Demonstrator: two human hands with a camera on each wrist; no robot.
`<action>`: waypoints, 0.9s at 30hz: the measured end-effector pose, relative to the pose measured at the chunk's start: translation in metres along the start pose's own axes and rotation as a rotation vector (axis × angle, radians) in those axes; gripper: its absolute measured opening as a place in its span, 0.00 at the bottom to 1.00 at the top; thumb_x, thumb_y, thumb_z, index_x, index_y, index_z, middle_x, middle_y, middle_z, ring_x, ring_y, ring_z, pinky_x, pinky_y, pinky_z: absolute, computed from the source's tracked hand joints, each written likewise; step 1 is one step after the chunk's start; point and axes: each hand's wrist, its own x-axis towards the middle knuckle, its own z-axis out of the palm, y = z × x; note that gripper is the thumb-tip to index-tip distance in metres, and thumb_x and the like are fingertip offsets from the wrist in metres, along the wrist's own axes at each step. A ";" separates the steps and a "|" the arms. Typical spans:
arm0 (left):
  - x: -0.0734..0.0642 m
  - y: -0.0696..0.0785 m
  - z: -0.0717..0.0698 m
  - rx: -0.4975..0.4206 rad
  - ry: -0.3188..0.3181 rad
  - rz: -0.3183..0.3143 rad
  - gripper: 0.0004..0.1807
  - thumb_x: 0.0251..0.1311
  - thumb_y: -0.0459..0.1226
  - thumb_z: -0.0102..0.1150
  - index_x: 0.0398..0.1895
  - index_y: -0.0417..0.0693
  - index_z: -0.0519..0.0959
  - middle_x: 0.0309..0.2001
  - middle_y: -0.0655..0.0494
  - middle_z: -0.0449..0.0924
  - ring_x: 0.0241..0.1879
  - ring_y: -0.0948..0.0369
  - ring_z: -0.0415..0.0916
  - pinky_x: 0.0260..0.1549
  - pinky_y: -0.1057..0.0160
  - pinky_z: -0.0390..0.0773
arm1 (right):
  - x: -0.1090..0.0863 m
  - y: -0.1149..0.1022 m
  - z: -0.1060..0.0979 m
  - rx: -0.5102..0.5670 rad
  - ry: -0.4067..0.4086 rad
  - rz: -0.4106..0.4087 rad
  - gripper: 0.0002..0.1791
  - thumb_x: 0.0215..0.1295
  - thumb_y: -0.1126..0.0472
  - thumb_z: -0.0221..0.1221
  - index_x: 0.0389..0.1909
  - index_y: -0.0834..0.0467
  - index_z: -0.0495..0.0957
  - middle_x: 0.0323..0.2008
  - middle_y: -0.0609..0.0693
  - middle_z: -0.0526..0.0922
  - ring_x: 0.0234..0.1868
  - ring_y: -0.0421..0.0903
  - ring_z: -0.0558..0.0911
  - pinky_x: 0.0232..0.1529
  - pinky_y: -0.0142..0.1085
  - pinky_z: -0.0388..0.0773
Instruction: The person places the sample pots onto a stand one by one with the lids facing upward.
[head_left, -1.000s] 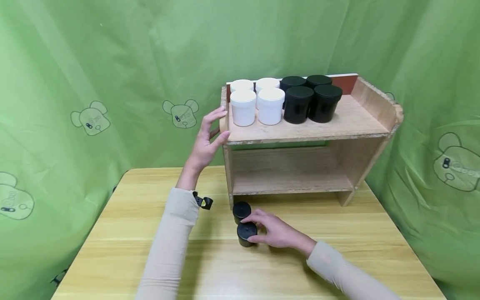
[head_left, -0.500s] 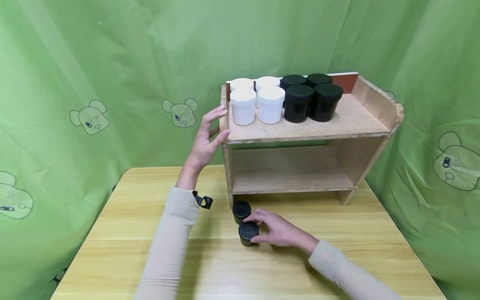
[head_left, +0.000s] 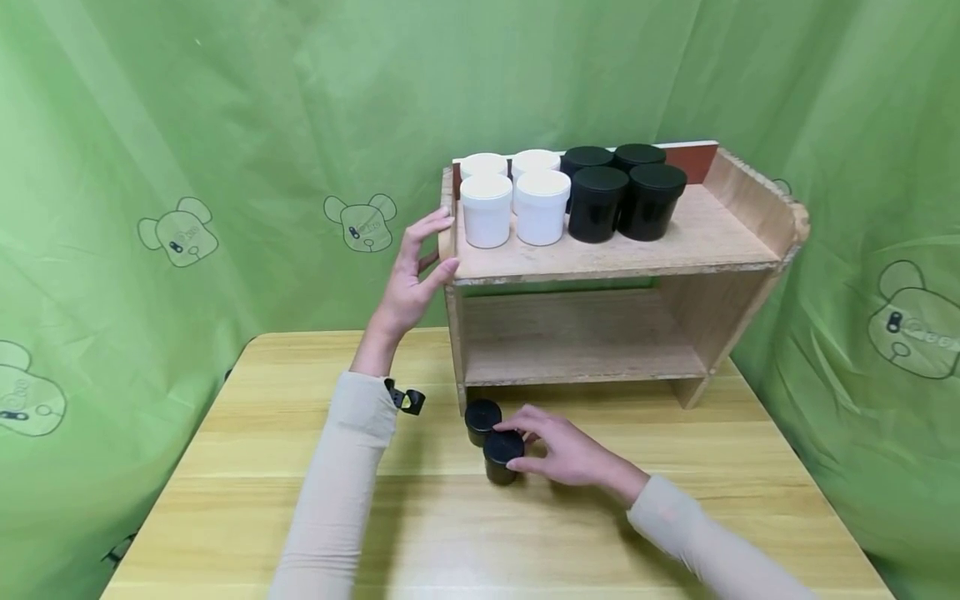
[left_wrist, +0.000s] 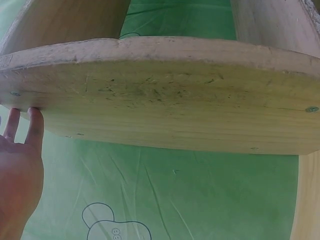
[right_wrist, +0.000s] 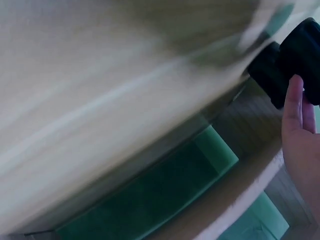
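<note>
My right hand (head_left: 570, 450) grips a small black lidded jar (head_left: 501, 458) between thumb and fingers, low in front of the wooden shelf (head_left: 585, 337). The held jar is upright and overlaps a second small black jar (head_left: 482, 415), which stands behind it on the table near the shelf's left foot. In the right wrist view the gripped jar (right_wrist: 302, 52) hides part of the other jar (right_wrist: 270, 75). My left hand (head_left: 407, 292) holds the shelf's upper left side panel, thumb at the front edge. Its fingers (left_wrist: 35, 130) touch the panel's outer face in the left wrist view.
On the shelf's top board stand several white lidded jars (head_left: 486, 212) at the left and several larger black jars (head_left: 651, 204) beside them. The lower board (head_left: 581, 337) lies beneath. A green curtain (head_left: 300, 125) hangs behind the wooden table (head_left: 300, 467).
My right hand has moved the gripped black jar slightly right and up in the head view. The left hand has stayed on the shelf, and the second small jar has not moved.
</note>
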 end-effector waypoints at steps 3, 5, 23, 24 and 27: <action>0.000 0.000 0.000 0.004 -0.003 -0.001 0.29 0.70 0.31 0.57 0.72 0.49 0.64 0.79 0.54 0.59 0.79 0.56 0.55 0.72 0.43 0.70 | -0.001 -0.004 -0.008 0.017 0.022 -0.006 0.29 0.66 0.54 0.69 0.68 0.50 0.77 0.59 0.48 0.78 0.50 0.46 0.84 0.54 0.48 0.87; 0.000 0.000 0.001 0.005 -0.006 -0.003 0.29 0.70 0.32 0.57 0.72 0.49 0.64 0.79 0.55 0.59 0.79 0.57 0.55 0.72 0.43 0.70 | -0.002 -0.007 -0.013 0.013 0.040 -0.013 0.29 0.67 0.53 0.69 0.68 0.50 0.77 0.59 0.47 0.79 0.51 0.45 0.83 0.54 0.46 0.87; -0.002 0.000 0.001 -0.017 -0.001 -0.006 0.30 0.69 0.30 0.57 0.73 0.48 0.63 0.80 0.54 0.59 0.79 0.56 0.55 0.72 0.42 0.70 | -0.002 -0.054 -0.087 -0.070 0.259 -0.156 0.28 0.64 0.57 0.71 0.66 0.51 0.78 0.58 0.49 0.81 0.51 0.45 0.85 0.55 0.44 0.87; -0.001 0.000 0.001 -0.017 0.001 -0.007 0.30 0.69 0.29 0.57 0.73 0.48 0.63 0.80 0.53 0.58 0.80 0.55 0.55 0.72 0.41 0.70 | -0.001 -0.058 -0.092 -0.082 0.272 -0.171 0.28 0.64 0.57 0.71 0.66 0.51 0.79 0.58 0.49 0.81 0.51 0.45 0.85 0.54 0.45 0.87; 0.000 0.001 0.002 -0.015 0.003 -0.014 0.31 0.69 0.28 0.56 0.73 0.46 0.62 0.80 0.50 0.58 0.80 0.54 0.54 0.72 0.39 0.69 | 0.001 -0.071 -0.106 -0.114 0.301 -0.186 0.29 0.63 0.57 0.72 0.65 0.49 0.79 0.58 0.47 0.81 0.51 0.43 0.84 0.55 0.45 0.86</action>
